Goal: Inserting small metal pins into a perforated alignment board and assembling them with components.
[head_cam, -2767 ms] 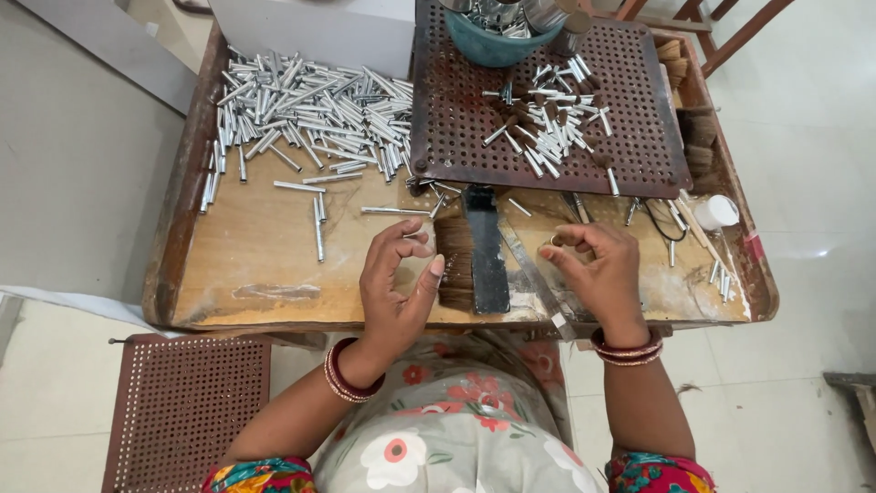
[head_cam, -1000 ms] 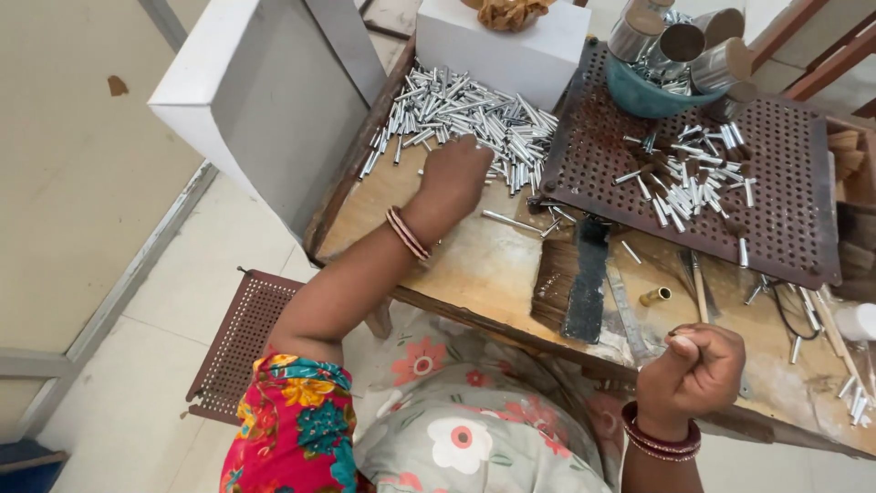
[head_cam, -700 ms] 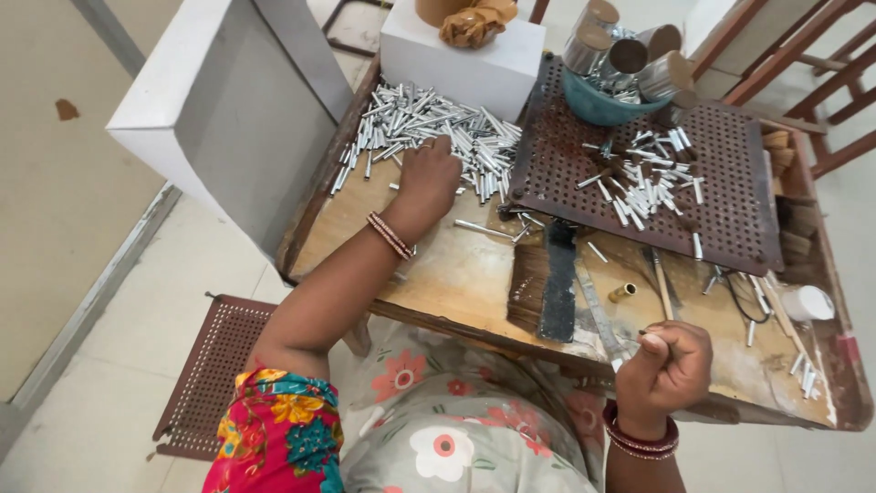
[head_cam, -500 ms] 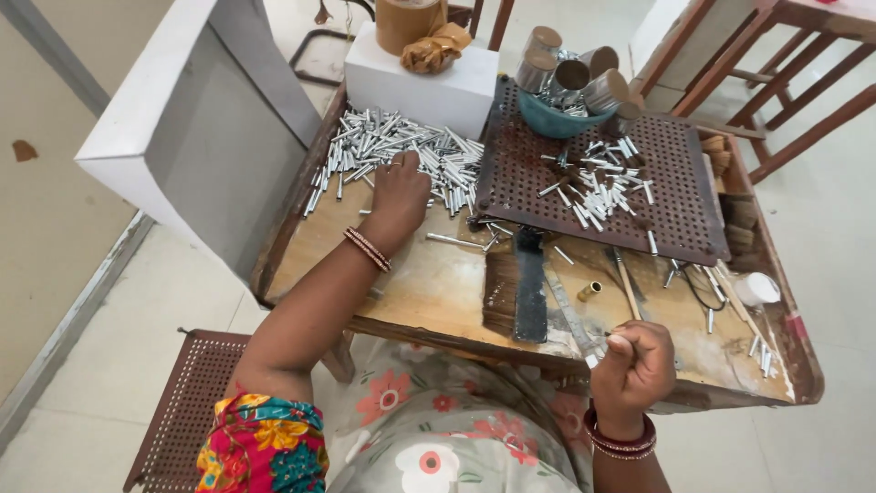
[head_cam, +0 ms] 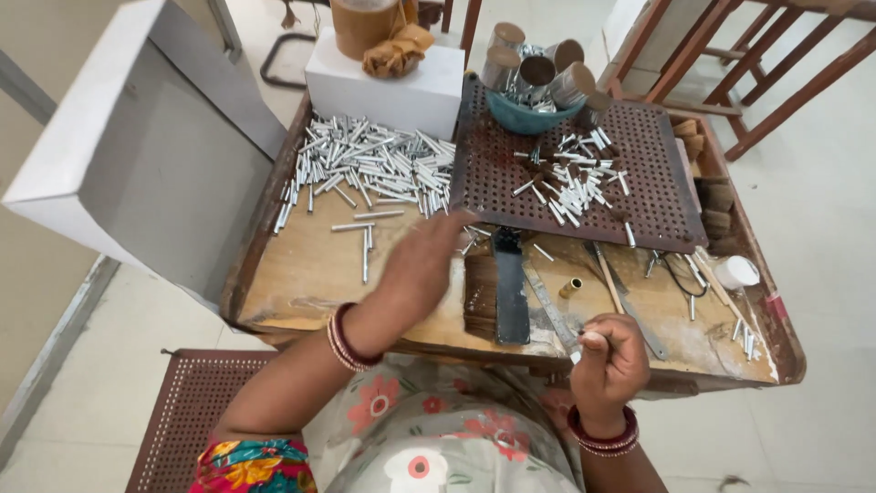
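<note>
One head-worn camera looks steeply down from close above the wooden worktop (head_cam: 301,274), facing forward over the person's lap.

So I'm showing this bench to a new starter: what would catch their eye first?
Probably the big heap of silvery tubes at the tray's far left. Next, the brown perforated board on the right, strewn with more tubes under a teal bowl of tins. Nearer, the left hand hangs blurred over the tray while the right hand is closed in a fist.

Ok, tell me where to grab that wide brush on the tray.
Take the brush by its dark flat handle, coming from above with fingers across the narrow width. It lies flat, running away from the person, with bristles spreading left, so the handle's long edges are the free sides.
</note>
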